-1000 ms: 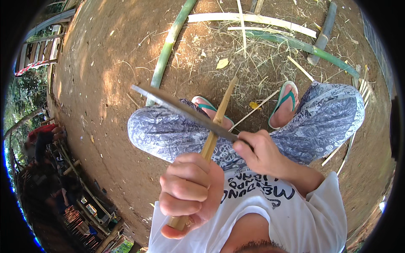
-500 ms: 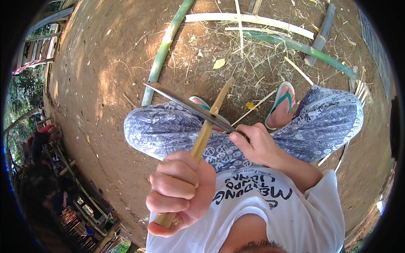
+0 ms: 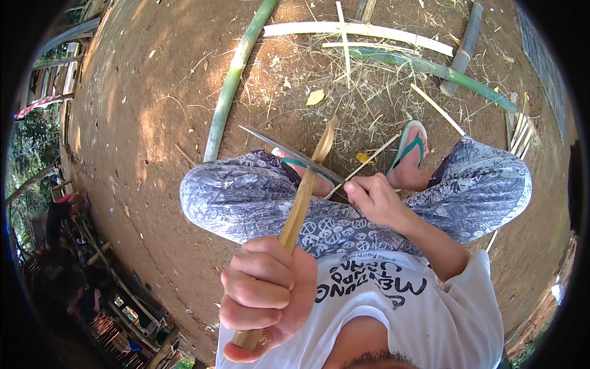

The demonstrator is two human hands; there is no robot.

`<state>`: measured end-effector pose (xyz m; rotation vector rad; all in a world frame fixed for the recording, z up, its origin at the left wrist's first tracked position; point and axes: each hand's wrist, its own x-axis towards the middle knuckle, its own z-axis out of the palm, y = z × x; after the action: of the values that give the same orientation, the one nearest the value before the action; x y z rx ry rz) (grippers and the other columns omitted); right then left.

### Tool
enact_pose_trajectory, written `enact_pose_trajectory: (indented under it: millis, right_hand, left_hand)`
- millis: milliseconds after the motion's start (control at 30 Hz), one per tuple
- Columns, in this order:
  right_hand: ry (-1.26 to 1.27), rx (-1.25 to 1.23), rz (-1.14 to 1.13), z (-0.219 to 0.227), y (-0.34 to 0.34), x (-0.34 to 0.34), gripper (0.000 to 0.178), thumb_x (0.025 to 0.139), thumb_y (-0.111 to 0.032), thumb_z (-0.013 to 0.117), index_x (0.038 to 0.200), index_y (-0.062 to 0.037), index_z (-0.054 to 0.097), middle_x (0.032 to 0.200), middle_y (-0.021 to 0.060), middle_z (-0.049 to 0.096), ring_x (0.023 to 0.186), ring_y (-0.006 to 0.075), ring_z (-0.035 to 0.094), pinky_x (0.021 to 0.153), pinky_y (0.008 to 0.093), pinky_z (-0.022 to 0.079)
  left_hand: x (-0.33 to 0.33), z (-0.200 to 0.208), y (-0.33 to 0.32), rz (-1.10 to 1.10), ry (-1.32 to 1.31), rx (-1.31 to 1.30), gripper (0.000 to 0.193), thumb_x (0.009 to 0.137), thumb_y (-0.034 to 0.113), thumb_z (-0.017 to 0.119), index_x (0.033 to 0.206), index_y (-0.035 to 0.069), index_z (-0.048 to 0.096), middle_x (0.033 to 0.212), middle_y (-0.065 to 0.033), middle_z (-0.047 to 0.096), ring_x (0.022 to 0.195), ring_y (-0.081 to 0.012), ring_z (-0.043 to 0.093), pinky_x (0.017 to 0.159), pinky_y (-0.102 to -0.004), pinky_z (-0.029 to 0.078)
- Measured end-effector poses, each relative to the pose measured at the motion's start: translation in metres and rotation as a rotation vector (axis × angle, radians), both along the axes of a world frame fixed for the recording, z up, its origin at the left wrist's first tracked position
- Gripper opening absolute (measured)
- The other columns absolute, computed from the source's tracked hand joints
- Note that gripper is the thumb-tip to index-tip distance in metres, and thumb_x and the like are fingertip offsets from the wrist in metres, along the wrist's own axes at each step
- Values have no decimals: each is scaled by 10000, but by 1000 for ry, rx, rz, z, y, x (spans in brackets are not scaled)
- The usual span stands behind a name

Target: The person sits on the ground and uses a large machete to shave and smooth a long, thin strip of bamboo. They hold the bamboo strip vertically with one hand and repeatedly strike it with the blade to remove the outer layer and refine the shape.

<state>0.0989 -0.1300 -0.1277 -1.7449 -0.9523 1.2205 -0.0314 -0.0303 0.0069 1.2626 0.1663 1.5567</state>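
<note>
Head view: your left hand (image 3: 267, 292) is closed around a slim, tan wooden strip (image 3: 298, 211), slanting over your lap. Your right hand (image 3: 380, 200) grips a long, grey metal blade (image 3: 279, 147), which crosses and touches the strip near its far end.

White T-shirt (image 3: 445, 317), black lettering (image 3: 369, 280), loose grey-and-white patterned trousers (image 3: 230, 187), pale flip-flops (image 3: 405, 136), teal straps (image 3: 420, 143)

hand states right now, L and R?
Left hand: closed, fingers wrapped around the stick.
Right hand: closed, holding the knife.
</note>
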Motion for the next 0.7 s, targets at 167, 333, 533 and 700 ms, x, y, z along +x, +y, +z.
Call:
enact_pose_trajectory:
  millis: [167, 333, 533, 700]
  right_hand:
    - [-38, 219, 85, 45, -3, -11, 408, 978, -331, 557, 791, 27, 616, 561, 206, 514, 519, 388, 580, 517, 438, 443]
    - [-12, -25, -70, -40, -8, 6, 573, 991, -455, 530, 772, 45, 706, 555, 216, 578, 507, 339, 620, 537, 446, 477]
    - [16, 284, 78, 24, 3, -4, 484, 983, -418, 540, 790, 12, 650, 542, 167, 522, 501, 366, 561, 515, 431, 436]
    - [33, -109, -43, -42, -1, 7, 546, 1024, -388, 466, 716, 28, 637, 555, 116, 579, 500, 233, 567, 542, 397, 448]
  left_hand:
    - [-2, 0, 2, -96, -9, -19, 505, 1012, 534, 414, 680, 154, 405, 570, 6, 416, 483, -112, 374, 534, -274, 292]
    - [3, 2, 0, -89, 21, 12, 497, 1007, 532, 423, 681, 158, 404, 572, 14, 422, 477, -107, 379, 515, -260, 280]
    - [3, -1, -2, -73, -5, -6, 492, 1007, 522, 422, 680, 155, 401, 573, 17, 422, 475, -108, 382, 511, -269, 280]
    - [8, 1, 0, -98, 23, 6, 491, 1005, 514, 430, 673, 154, 397, 573, 17, 424, 488, -104, 376, 540, -269, 286]
